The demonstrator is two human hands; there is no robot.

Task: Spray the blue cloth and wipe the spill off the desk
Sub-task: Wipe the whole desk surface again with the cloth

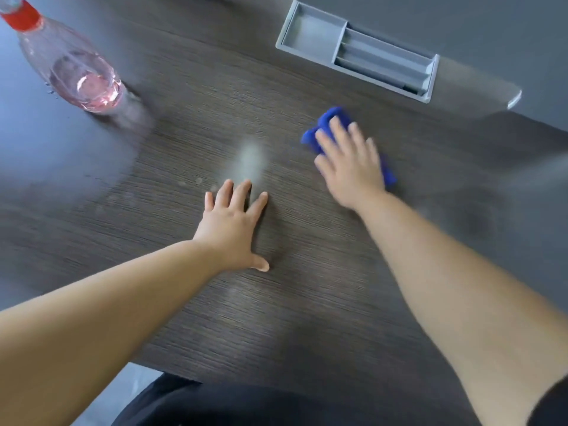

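**A:** What is the surface like?

**B:** A dark desk (307, 302) with fine, straight wood grain and a matt finish. A pale hazy patch (250, 158) lies near its middle; I cannot tell whether it is liquid or glare.

**A:** And the cloth?

**B:** A bright blue, soft, bunched cloth (333, 116) lies on the desk right of the patch, under the right hand (350, 167). That hand lies palm down on it, fingers straight and slightly apart, with blue showing past the fingertips and at the outer edge. The view is blurred there.

**A:** The other hand?

**B:** The left hand (233, 229) rests flat on the bare desk, fingers spread and thumb out to the side, its fingertips just short of the patch. Both forearms are bare and stretched forward.

**A:** Anything else?

**B:** A clear plastic bottle with a red collar and pink liquid (83, 78) stands far left, small droplets beside it. A grey rectangular plastic tray with long narrow compartments (310, 35) is set in at the back.
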